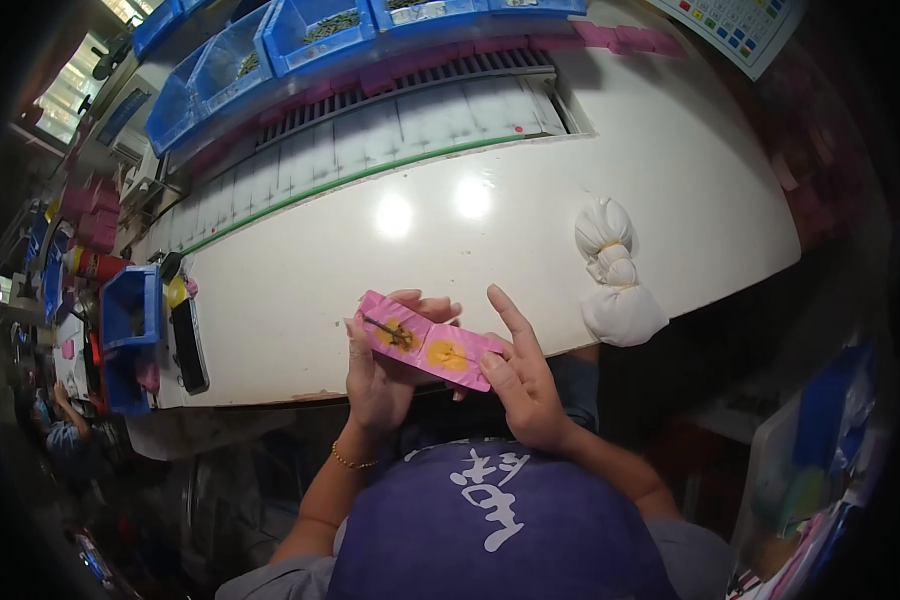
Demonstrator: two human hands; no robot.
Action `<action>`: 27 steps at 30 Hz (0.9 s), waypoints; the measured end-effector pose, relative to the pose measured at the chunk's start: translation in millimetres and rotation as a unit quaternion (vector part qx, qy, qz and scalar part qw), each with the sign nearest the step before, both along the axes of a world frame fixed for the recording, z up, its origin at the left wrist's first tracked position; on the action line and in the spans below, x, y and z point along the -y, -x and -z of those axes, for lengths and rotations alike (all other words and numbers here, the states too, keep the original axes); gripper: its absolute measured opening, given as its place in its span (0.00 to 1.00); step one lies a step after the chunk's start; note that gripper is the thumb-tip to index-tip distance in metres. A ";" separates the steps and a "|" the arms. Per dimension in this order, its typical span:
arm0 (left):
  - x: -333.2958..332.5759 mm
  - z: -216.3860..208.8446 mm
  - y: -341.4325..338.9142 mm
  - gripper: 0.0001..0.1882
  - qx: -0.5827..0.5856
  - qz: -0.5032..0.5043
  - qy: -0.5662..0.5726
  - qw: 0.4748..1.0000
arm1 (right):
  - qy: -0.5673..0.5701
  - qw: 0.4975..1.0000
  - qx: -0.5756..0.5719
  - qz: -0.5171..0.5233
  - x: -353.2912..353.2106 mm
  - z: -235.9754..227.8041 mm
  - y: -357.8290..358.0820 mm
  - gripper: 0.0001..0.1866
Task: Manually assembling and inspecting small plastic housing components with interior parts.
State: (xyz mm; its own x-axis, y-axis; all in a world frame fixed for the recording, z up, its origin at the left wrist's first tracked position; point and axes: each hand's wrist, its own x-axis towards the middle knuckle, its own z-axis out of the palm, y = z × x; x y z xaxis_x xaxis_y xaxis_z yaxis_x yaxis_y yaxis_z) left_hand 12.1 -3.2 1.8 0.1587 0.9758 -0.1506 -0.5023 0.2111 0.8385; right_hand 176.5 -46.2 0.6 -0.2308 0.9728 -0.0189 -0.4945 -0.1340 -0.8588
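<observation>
Over the table's near edge I hold a pink rubber mould (430, 342), opened out into two blocks side by side. Each block has a yellow-orange patch on its inner face. Across the left patch lies a small dark branched piece (398, 331) with a thin stem. My left hand (380, 375) grips the left end, thumb at the edge and fingers behind. At the right end, my right hand (526, 385) pinches the mould with its thumb on top, its index finger stretched away. A knotted white cloth pouch (618, 275) rests on the table to the right.
Blue bins (320, 35) holding small greenish pieces line the back, above a slatted rack and a long white panel (370, 135) with a green edge. A dark phone-like slab (187, 345) and more blue bins (130, 310) are at the left. A printed sheet (745, 30) hangs at upper right.
</observation>
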 end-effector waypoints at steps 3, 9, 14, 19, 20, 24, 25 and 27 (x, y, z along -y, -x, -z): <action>-5.5 -1.9 -12.5 0.42 0.188 -0.002 0.037 0.982 | -0.023 0.999 -0.017 -0.019 4.6 3.7 6.3 0.35; -15.0 -13.1 -9.4 0.41 0.156 -0.028 0.151 0.976 | -0.071 0.963 0.246 -0.085 11.0 -5.3 4.3 0.43; -10.2 -25.4 -10.6 0.44 0.011 -0.016 0.131 0.991 | -0.239 0.887 0.373 0.130 -8.8 -27.8 -10.3 0.35; -5.6 -20.8 -18.7 0.41 -0.013 -0.025 0.113 0.993 | -0.357 0.858 0.346 0.127 -43.0 -38.1 2.5 0.31; -4.2 -16.7 -18.4 0.39 -0.019 -0.035 0.109 0.993 | -0.359 0.857 0.346 0.126 -45.4 -38.4 5.5 0.31; -1.4 -19.6 -20.2 0.36 -0.044 -0.043 0.083 0.995 | -0.332 0.874 0.345 0.088 -52.6 -37.9 11.1 0.31; -1.1 -21.6 -20.8 0.36 -0.043 -0.043 0.083 0.995 | -0.354 0.859 0.358 0.093 -53.9 -37.5 11.5 0.31; -1.6 -24.8 -21.8 0.36 -0.088 -0.038 0.051 0.994 | -0.375 0.844 0.372 0.098 -54.5 -35.4 12.5 0.31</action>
